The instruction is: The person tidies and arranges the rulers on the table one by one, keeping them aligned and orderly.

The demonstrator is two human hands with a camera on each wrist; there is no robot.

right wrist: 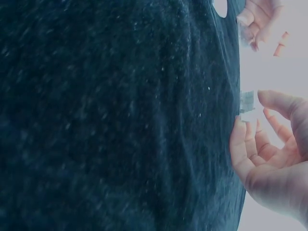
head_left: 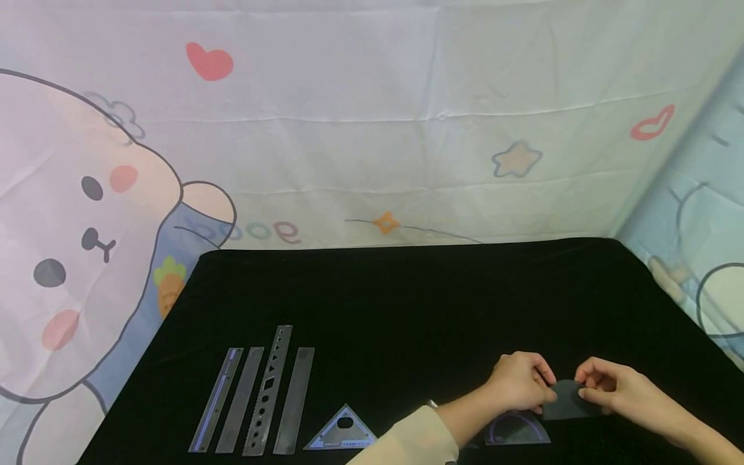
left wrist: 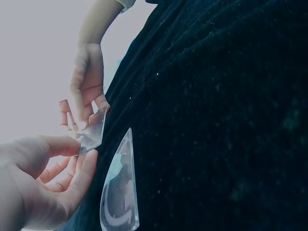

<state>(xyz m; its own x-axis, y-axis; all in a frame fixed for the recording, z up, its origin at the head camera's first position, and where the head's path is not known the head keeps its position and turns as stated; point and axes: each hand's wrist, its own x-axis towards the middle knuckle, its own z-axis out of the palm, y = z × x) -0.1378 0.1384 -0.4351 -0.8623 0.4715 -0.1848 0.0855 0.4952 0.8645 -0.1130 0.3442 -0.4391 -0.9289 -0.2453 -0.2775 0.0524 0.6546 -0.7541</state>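
A clear half-round protractor (head_left: 569, 403) is held upright, curved edge up, near the table's right side. My left hand (head_left: 520, 382) pinches its left end, while the right hand (head_left: 619, 391) grips the other end between thumb and fingers. In the left wrist view, the same protractor (left wrist: 94, 134) spans both hands. Only a small part of the held protractor (right wrist: 247, 101) shows in the right wrist view, washed out by light. Flat on the black cloth, under my left wrist, lies a second protractor (head_left: 518, 431) with a purple arc.
Left of the arms lies a set square (head_left: 343, 431) with purple markings, partly behind the left sleeve. Further left, several clear rulers (head_left: 267, 391) lie side by side, one with cut-out shapes. Black cloth (head_left: 407, 310) covers the table, and a printed curtain (head_left: 360, 77) hangs behind.
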